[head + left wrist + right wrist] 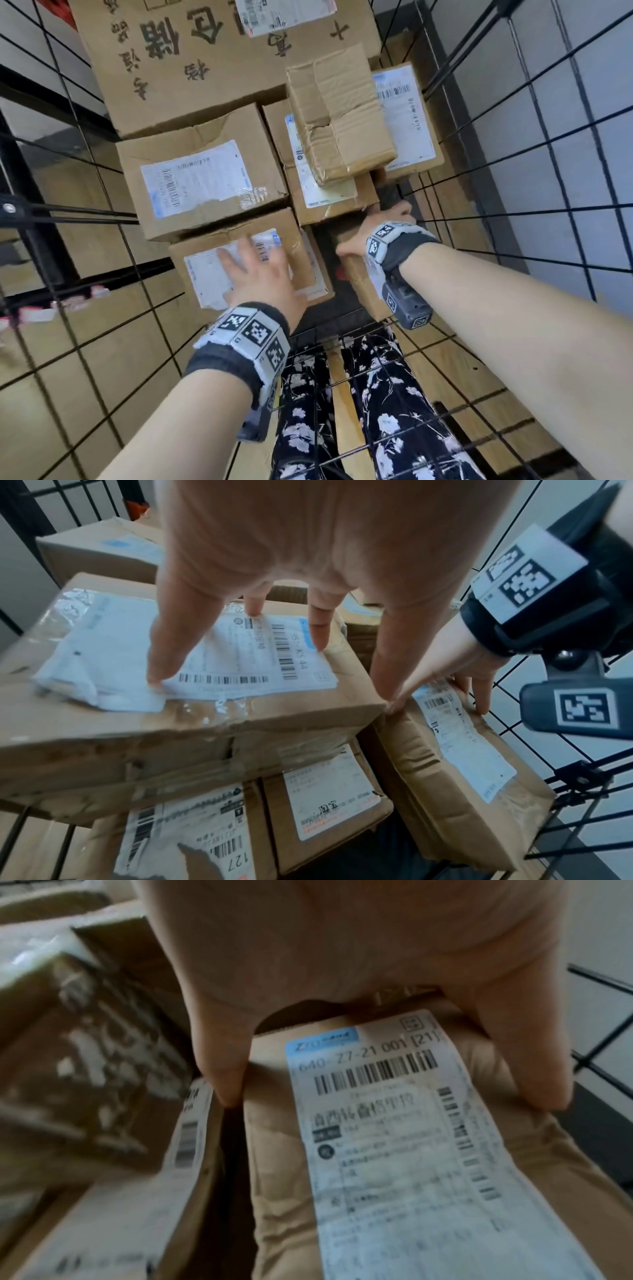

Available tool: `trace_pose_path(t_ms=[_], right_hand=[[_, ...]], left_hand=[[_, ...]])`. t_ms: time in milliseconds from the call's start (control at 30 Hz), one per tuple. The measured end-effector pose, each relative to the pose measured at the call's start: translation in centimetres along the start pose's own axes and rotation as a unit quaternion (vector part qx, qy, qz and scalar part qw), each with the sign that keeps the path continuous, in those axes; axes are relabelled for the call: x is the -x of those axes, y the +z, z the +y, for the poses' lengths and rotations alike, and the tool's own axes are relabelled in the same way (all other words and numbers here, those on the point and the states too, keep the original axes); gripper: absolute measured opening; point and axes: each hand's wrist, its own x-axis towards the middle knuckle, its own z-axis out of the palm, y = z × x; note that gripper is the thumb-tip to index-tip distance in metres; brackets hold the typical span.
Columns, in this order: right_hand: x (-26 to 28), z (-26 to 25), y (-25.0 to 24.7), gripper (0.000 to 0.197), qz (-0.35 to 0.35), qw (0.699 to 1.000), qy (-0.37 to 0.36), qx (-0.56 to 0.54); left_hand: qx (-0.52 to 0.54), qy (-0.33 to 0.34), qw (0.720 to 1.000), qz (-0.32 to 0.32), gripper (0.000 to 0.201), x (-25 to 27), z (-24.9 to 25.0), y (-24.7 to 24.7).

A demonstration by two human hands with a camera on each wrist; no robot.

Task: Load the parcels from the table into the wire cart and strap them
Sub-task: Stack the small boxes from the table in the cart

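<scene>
Item: slim brown paper-wrapped parcel (459, 753), clasped by right hand (383, 228) beside black wire cart (534, 144) wall; left hand (263, 270), fingers spread flat, steadies taped cardboard box (192, 702); lower upright, snug into gap.

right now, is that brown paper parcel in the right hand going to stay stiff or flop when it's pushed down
Probably soft rather than stiff: the brown paper-wrapped parcel shows creases and rounded edges, unlike the cardboard box beside it. Likely light, since the right hand grips it by one end alone. Its label looks smooth, maybe slippery.
</scene>
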Motion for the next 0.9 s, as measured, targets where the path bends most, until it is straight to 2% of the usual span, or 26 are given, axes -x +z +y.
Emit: trace_pose_path(t_ms=[133, 233, 367, 467, 567, 633, 733, 800, 900], right_hand=[[-0.4, -0.3, 1.2, 0.093, 0.026, 0.999, -0.029, 0.034], [-0.1, -0.8, 1.6, 0.084, 0.072, 0.995, -0.038, 0.064], [0.3, -2.0, 1.7, 0.060, 0.106, 0.992, -0.004, 0.073], [0.5, -1.8, 1.5, 0.062, 0.108, 0.992, -0.037, 0.055], [0.7, -1.2, 1.6, 0.072, 0.108, 0.988, -0.037, 0.105], [0.6, -1.3, 2.3, 0.067, 0.119, 0.985, -0.053, 0.112], [-0.6, -2.6, 3.5, 0.049, 0.164, 0.984, -0.027, 0.068], [-1.3, -3.8, 3.6, 0.053, 0.163, 0.986, -0.011, 0.032], [-1.2, -4.7, 3.6, 0.061, 0.143, 0.987, 0.004, 0.071]], left_hand=[[0.005, -0.005, 1.000, 0.002, 0.063, -0.2, 0.1, 0.1], [0.003, -0.004, 1.000, 0.004, 0.062, -0.1, 0.1, 0.3], [0.012, 0.004, 1.000, -0.001, 0.063, -0.2, -0.1, 0.4], [0.015, 0.011, 1.000, -0.003, 0.062, -0.1, -0.4, 0.3], [0.013, 0.013, 1.000, -0.002, 0.061, 0.0, -0.5, 0.2], [0.012, 0.017, 1.000, -0.001, 0.060, 0.1, -0.5, 0.2], [0.010, 0.020, 1.000, -0.003, 0.061, 0.1, -0.7, 0.1], [0.002, 0.019, 1.000, -0.005, 0.062, 0.1, -0.6, 0.1], [-0.005, 0.019, 1.000, -0.001, 0.063, -0.1, -0.4, 0.3]])
